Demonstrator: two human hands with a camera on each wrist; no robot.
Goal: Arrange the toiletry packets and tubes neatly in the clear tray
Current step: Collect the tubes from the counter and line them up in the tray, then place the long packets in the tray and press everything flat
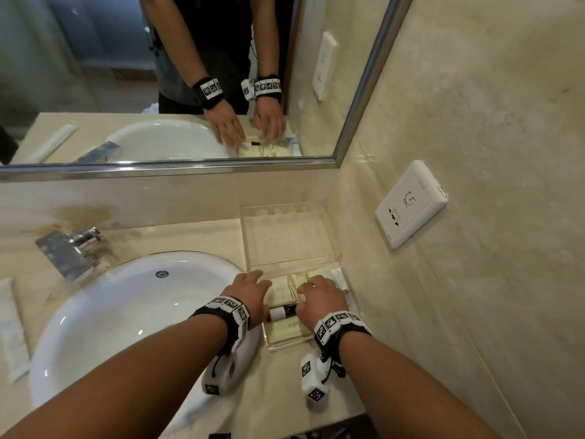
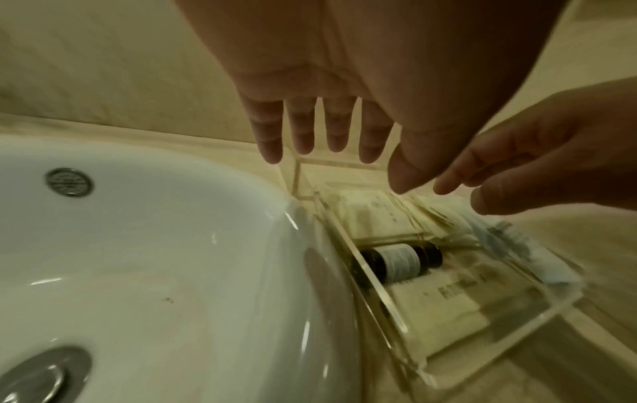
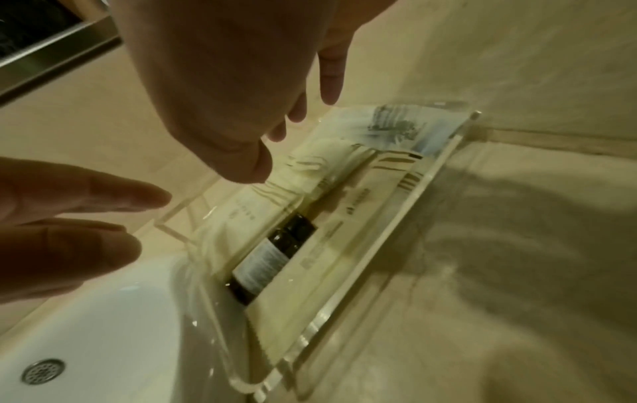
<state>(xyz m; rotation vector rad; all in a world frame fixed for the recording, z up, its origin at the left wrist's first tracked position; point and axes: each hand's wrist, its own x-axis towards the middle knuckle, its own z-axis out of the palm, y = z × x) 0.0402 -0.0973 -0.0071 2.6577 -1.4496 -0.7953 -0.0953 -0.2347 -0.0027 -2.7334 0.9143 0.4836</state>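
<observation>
The clear tray [image 1: 286, 239] stands on the counter right of the sink, against the side wall. Its near half holds cream packets [image 1: 285, 288], a dark tube with a white label [image 1: 281, 313] lying crosswise, and a blue-printed packet [image 1: 337, 275] along the right wall. My left hand [image 1: 250, 289] hovers over the tray's left wall [image 2: 375, 283] with straight, spread fingers [image 2: 303, 131]. My right hand [image 1: 319, 296] sits above the packets [image 3: 310, 163] with fingers bent down, thumb tip [image 3: 251, 169] just over one, gripping nothing. The tube [image 3: 272, 256] lies between packets.
A white sink [image 1: 126, 312] with a chrome faucet [image 1: 72, 248] fills the left. A long white packet [image 1: 12, 327] lies on the counter at the far left. A wall socket [image 1: 411, 204] is on the right wall, and a mirror [image 1: 158, 74] hangs behind. The tray's far half is bare.
</observation>
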